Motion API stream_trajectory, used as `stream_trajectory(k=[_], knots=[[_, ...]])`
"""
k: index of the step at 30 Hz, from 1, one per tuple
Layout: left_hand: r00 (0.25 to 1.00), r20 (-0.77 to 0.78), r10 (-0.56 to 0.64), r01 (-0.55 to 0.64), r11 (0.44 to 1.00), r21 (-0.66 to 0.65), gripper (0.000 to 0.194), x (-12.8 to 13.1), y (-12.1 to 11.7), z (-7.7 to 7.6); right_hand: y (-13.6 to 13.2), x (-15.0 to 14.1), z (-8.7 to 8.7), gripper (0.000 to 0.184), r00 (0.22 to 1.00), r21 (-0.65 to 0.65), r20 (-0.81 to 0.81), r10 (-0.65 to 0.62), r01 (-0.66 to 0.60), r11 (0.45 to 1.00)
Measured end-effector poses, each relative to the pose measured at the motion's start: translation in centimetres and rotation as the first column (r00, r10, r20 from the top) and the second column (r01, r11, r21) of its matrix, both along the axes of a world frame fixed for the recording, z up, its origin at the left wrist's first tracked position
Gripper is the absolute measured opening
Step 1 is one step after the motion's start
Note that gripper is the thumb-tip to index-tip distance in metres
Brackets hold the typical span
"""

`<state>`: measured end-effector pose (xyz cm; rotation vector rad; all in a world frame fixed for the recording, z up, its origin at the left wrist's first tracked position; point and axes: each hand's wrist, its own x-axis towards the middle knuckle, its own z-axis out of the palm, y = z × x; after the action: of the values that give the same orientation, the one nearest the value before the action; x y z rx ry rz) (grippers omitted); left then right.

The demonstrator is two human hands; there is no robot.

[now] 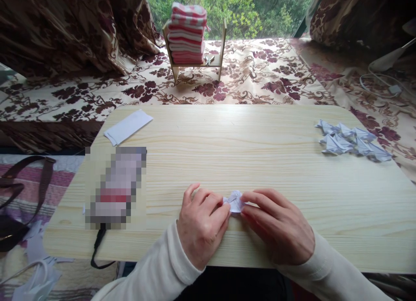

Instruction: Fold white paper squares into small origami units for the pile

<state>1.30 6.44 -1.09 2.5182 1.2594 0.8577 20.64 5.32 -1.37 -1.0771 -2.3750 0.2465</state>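
Observation:
A small piece of folded white paper (235, 202) lies near the front edge of the light wooden table (234, 158). My left hand (204, 223) pinches its left end between thumb and fingers. On the other side, my right hand (276, 223) is closed on the paper's right end, its fingertips pressing the edge. The middle of the paper shows between the two hands; its ends are hidden under my fingers. Several folded paper shapes (354, 140) with pointed tips sit in rows at the table's right side.
White paper strips (128, 127) lie stacked at the back left. A blurred-out phone-like object (118, 184) with a black strap (99, 244) rests on the left. Behind the table, a small wooden rack (222, 50) holds folded pink and white cloths (187, 34). Paper scraps (37, 249) lie below left.

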Motion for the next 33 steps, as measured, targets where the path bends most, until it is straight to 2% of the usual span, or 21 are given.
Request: stream_trajectory(k=[5, 9, 19, 27, 33], knots=[[0.999, 0.033, 0.009, -0.009, 1.000, -0.004, 0.012, 0.3, -0.3, 0.0, 0.3, -0.3, 0.0, 0.014, 0.999, -0.029, -0.041, 0.026, -0.027, 0.999], [0.998, 0.049, 0.026, -0.025, 1.000, -0.014, 0.008, 0.4, -0.4, 0.0, 0.3, -0.5, 0.2, 0.017, 0.999, -0.067, -0.043, -0.012, 0.009, 0.998], [0.998, 0.038, 0.053, -0.052, 0.999, -0.012, 0.015, 0.7, -0.2, 0.1, 1.1, -1.4, 0.8, 0.016, 0.995, -0.153, -0.037, -0.089, 0.082, 0.985], [0.995, 0.074, 0.062, -0.057, 0.996, -0.068, 0.012, 0.7, -0.2, -0.1, 1.3, -1.9, 1.2, 0.020, 0.990, -0.174, 0.043, -0.131, 0.137, 0.975], [0.992, 0.100, 0.072, -0.068, 0.997, -0.038, 0.013, 0.5, -0.7, 0.0, 1.5, -2.3, 1.3, 0.022, 0.981, -0.146, 0.111, -0.161, 0.176, 0.973]])
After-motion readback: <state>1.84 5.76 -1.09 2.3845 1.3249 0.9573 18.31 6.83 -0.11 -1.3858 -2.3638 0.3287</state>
